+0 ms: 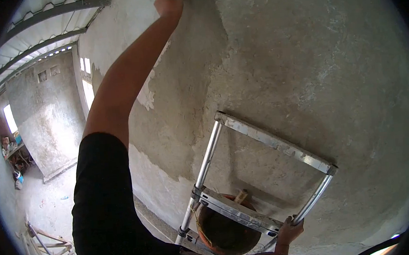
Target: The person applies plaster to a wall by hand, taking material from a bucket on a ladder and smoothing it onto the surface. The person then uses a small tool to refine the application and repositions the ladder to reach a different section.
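My left hand (169,6) is raised high against the plastered wall (281,65), at the top edge of the view. Its fingers are closed round something dark that is mostly cut off by the frame. Below, at the lower right, my right hand (289,232) grips the side rail of a silver telescopic ladder (274,143) leaning at the wall. Behind a ladder rung sits an orange bucket (205,236) with dark contents. A light wooden handle (240,196) sticks up at its rim. Darker, damp-looking plaster spreads under my left hand.
A corrugated roof on metal beams (54,14) runs overhead at the left. Far down the room are a grey wall panel (50,119) and a cluttered shelf (14,149). A wooden frame (51,247) stands on the floor at the lower left.
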The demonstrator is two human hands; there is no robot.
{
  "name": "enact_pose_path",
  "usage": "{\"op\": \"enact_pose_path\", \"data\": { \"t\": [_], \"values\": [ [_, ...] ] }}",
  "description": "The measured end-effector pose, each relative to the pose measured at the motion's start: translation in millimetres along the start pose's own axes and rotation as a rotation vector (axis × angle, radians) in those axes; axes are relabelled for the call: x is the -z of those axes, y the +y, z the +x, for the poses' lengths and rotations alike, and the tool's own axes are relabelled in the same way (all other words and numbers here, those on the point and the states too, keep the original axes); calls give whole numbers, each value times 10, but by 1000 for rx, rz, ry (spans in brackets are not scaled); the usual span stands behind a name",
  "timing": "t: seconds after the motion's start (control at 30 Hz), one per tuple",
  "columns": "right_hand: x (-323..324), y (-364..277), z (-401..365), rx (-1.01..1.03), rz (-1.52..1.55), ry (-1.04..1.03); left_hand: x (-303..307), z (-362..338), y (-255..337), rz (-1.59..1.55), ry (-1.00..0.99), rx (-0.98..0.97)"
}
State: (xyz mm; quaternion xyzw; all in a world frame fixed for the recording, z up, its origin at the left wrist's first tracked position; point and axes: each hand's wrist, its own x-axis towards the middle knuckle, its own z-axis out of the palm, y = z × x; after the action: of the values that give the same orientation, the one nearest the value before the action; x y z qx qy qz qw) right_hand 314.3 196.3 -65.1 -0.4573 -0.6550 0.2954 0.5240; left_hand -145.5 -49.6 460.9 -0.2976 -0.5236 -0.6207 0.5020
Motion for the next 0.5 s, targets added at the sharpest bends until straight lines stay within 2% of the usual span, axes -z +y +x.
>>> {"op": "enact_pose_path", "data": {
  "t": [0.03, 0.1, 0.17, 0.23, 0.27, 0.33, 0.37, 0.4, 0.47, 0.5],
  "values": [
    [-7, -21, -5, 1, -3, 0, -33, 9, 187, -240, 107, 305],
    [-3, -49, -22, 55, 69, 39, -217, 331, 136, -28, 126, 128],
    [-16, -30, -16, 59, 57, 41, -400, 344, 281, 180, 93, -109],
    [-15, 15, -30, 65, 41, 44, -460, 378, 390, 94, -161, 0],
    [-24, 34, -17, 35, 1, 41, -505, 334, 425, 90, -154, 0],
    [-38, 56, -7, 18, -32, 30, -427, 5, 593, 368, -163, -32],
    [-43, 44, -6, 14, 14, 33, -234, -218, 865, 202, -191, 144],
    [-21, 44, -11, 4, 53, 37, -304, -157, 619, 203, -185, 144],
    [-34, -16, -7, -12, 60, 35, -502, -31, -201, 571, -202, -304],
    [-13, -16, -25, -30, 60, 30, -437, -115, -370, 575, -211, -300]
  ]
}}
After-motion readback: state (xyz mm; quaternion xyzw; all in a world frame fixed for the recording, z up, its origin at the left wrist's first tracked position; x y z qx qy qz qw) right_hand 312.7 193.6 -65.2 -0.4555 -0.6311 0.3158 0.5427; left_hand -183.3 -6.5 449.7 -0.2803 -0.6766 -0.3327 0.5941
